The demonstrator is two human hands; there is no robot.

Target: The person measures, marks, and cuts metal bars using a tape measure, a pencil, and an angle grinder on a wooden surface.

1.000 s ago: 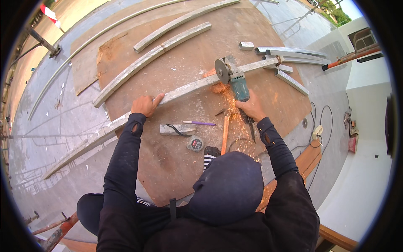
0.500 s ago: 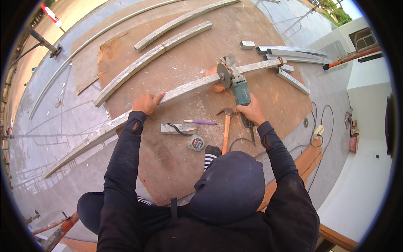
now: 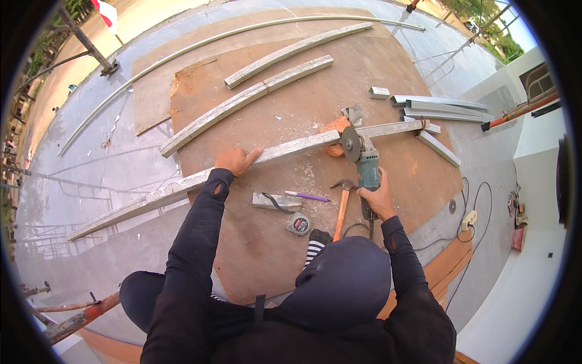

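Nearest to the body, a tape measure (image 3: 298, 224), a purple pencil (image 3: 309, 196) and a hammer (image 3: 342, 209) are left lying on the brown board (image 3: 242, 249), not held by any hand; a little beyond, the cut is judged to be almost or fully made, because the long whitish bar (image 3: 297, 147) is seen to end just beside the disc (image 3: 350, 144), and a shorter end piece (image 3: 391, 128) is seen on its other side; since the parting place is partly covered by the disc, full separation cannot be told for certain; the end piece is not yet taken away; farther off, two similar bars (image 3: 242, 108) are lying apart, untouched.

As for the fingers, the angle grinder (image 3: 368, 171) is gripped by the right hand (image 3: 377, 195), its body being enclosed between thumb and fingers; farther forward, the long bar is held under the left hand (image 3: 235, 162), the fingers being bent over it and the thumb being stretched along it; its cut end lies to the right, well apart from this thumb.
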